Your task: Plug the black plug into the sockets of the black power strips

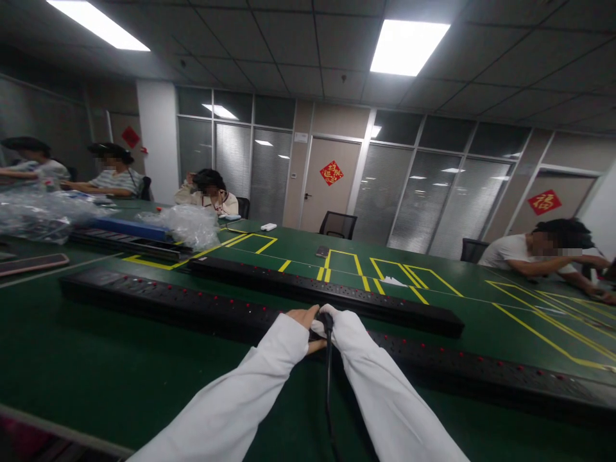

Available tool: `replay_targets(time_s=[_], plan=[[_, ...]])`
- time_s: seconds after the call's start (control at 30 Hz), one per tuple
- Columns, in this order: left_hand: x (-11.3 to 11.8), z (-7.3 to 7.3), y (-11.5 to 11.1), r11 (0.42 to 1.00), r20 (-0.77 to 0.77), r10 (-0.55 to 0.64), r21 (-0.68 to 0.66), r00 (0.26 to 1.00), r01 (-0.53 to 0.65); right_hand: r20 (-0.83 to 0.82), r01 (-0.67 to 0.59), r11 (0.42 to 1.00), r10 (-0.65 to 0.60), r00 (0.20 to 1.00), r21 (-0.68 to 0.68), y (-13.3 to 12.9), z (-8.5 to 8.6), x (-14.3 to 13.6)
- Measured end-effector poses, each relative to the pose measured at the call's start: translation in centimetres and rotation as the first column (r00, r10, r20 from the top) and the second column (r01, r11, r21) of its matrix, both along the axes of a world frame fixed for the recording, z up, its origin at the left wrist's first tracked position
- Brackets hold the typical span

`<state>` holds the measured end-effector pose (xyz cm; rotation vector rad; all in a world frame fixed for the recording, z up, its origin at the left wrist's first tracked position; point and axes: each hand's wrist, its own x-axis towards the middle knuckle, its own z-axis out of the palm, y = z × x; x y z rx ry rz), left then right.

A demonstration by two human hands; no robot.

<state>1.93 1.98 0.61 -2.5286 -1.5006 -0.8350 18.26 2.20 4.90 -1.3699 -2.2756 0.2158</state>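
Observation:
A long black power strip (202, 307) with red switches lies across the table in front of me. My left hand (308, 317) grips its middle, fingers over the top and thumb along the near side. Close against it, my right hand (333, 316) is closed around a black plug (328, 321) at the strip. From the plug a black power cord (328, 391) hangs down between my white sleeves toward me. My hands hide the plug's prongs and the socket, so I cannot tell whether it is in.
Behind lies a second black power strip (337, 292). Clear plastic bags (192, 224), a blue strip (128, 226) and a phone (33, 264) are at the left. Yellow tape outlines (344, 251) mark the green table (192, 391). Several people sit around its far sides.

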Motion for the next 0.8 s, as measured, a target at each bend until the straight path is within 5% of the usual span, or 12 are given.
replay_targets(time_s=[0.3,0.47,0.8], plan=[[0.1,0.3,-0.3,0.998,-0.087,0.014,0.055,0.996,-0.009,-0.213,0.007,0.998,-0.021,0.977,-0.068,0.0,0.7,1.9],[0.3,0.0,-0.3,0.994,-0.078,-0.023,0.104,0.997,0.031,-0.144,0.164,0.985,-0.17,0.975,-0.053,0.1,0.6,3.4],[1.8,0.3,-1.3,0.996,-0.032,-0.037,0.079,0.999,0.039,0.158,0.142,0.987,-0.152,0.976,0.072,-0.6,0.6,2.6]])
